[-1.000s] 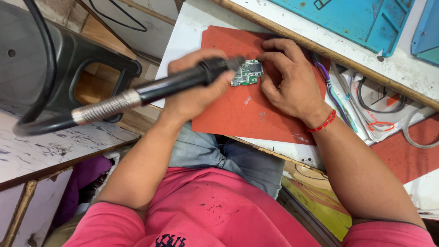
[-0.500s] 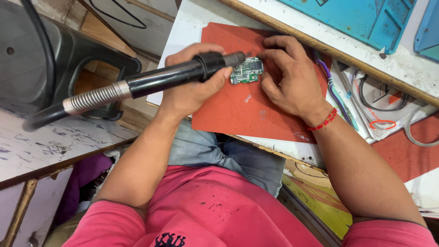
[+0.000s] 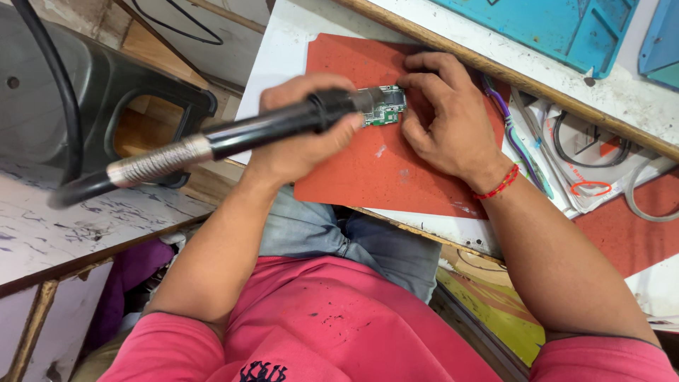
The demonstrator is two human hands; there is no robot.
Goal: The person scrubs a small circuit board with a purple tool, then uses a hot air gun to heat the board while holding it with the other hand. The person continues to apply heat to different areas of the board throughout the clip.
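- Left hand: closed around the handle of one hot-air tool. Handle is black, smooth, cylindrical, with a ribbed metal spring collar at the rear leading into a thick black hose.
- Tool nozzle points at one small green circuit board, rectangular, with silver metal shields on its face.
- Right hand: fingers curled narrow, fingertips pressing on the board's right edge and pinning it flat; one red thread band at the wrist.
- Board lies on one red-orange mat, flat, matte, rounded corners, faint pale marks on it.
- Mat sits on a white desk with a worn wooden edge strip.
- Right of the mat: one purple-handled tool and loops of grey cable.
- Top right: two blue mats, moulded with shallow compartments.
- Left: one dark plastic stool, smooth, with a cut-out grip hole.
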